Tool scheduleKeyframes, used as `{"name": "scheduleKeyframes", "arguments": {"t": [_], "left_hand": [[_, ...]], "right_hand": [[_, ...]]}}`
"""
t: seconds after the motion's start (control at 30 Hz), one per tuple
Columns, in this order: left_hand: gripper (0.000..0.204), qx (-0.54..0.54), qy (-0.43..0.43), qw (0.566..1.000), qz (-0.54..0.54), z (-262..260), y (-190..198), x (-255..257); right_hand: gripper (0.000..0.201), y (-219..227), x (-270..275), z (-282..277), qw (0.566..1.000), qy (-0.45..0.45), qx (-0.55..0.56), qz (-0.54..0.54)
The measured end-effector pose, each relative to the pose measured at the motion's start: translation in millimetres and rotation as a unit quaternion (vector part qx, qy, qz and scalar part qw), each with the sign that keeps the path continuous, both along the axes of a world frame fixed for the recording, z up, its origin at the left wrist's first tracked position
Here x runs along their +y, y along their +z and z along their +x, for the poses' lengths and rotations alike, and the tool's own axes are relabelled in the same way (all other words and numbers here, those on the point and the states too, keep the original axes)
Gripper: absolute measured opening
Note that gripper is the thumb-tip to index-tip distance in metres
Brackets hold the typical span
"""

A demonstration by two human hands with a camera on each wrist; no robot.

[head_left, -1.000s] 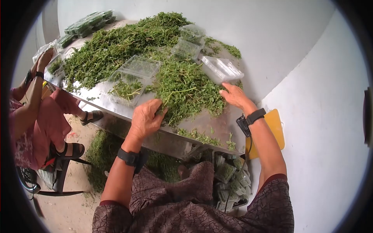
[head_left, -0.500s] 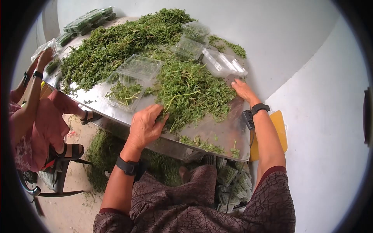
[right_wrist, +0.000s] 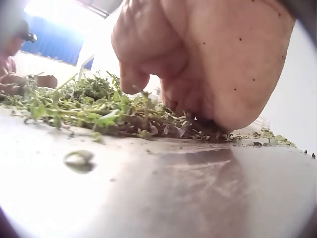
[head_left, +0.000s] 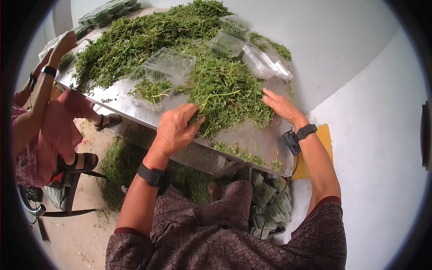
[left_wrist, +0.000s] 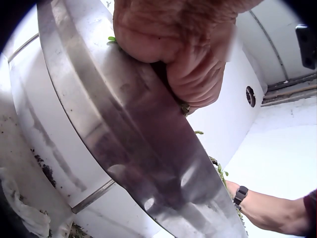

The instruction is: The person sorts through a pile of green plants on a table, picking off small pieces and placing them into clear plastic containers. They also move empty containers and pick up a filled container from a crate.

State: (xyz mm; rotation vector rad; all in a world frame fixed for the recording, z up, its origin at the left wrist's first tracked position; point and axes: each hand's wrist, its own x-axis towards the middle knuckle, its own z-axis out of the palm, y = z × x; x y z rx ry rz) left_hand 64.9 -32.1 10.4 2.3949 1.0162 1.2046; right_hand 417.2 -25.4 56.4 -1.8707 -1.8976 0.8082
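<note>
A loose mound of leafy green stems (head_left: 227, 94) lies on the metal table, between my two hands. My left hand (head_left: 177, 128) is at the mound's near left edge, fingers curled and thumb pinching some of the greens. Only a small bit shows at its fingertips in the left wrist view. My right hand (head_left: 284, 108) rests at the mound's right side, its extended fingers against the greens. Low over the tabletop, the right wrist view shows this hand (right_wrist: 198, 59) beside the stems. Left of the mound, an open clear plastic clamshell box (head_left: 150, 96) holds a few sprigs.
Clear plastic boxes (head_left: 265, 64) lie behind my right hand. A larger heap of greens (head_left: 148, 45) covers the table's far side. Packed boxes (head_left: 105, 13) are stacked at the far left, near another person's hands (head_left: 63, 47). A crate of packs (head_left: 270, 202) sits below the table.
My right hand has left the clear plastic boxes at the back right and come against the mound's right side. The left hand stays at the mound's near edge.
</note>
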Motion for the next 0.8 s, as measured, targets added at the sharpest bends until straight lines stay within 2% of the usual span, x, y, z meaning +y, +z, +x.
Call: {"name": "scheduleKeyframes", "arguments": {"t": [0.17,0.23,0.4,0.43,0.5,0.67,0.73,0.77,0.8], "left_hand": [[0.023,-0.018,0.001,1.0,0.0,2.0,-4.9,1.7],[0.021,-0.037,0.005,0.999,0.012,1.2,-4.4,1.2],[0.025,-0.008,-0.007,1.0,0.003,1.1,-2.1,1.2],[0.025,-0.007,-0.006,1.0,0.003,1.0,-2.0,1.1],[0.025,-0.004,0.0,1.0,-0.007,1.5,-2.0,1.3],[0.025,-0.001,0.006,1.0,0.004,2.5,-5.0,3.3],[0.024,-0.004,0.006,1.0,0.004,2.8,-5.2,3.3],[0.022,-0.019,0.003,1.0,0.006,3.3,-4.9,2.8],[0.022,-0.035,0.001,0.999,0.009,3.8,-4.4,2.1]], "right_hand": [[0.084,-0.8,-25.2,-18.5,1.0,0.018,-0.016,0.015],[0.083,-1.1,-36.5,-28.1,0.999,0.024,-0.041,0.027],[0.079,5.3,-51.9,-56.0,0.992,0.015,-0.102,0.068],[0.079,12.3,-51.9,-63.9,0.992,0.016,-0.101,0.068],[0.08,31.0,-48.8,-79.2,0.987,-0.041,-0.156,0.028],[0.083,29.7,-15.2,-90.3,0.985,-0.054,-0.158,0.035],[0.082,34.3,-6.2,-109.1,0.965,-0.067,-0.252,0.018],[0.05,21.0,-2.6,-107.5,0.956,-0.062,-0.244,0.152],[0.05,20.9,3.2,-110.8,0.956,-0.061,-0.243,0.151]]}}
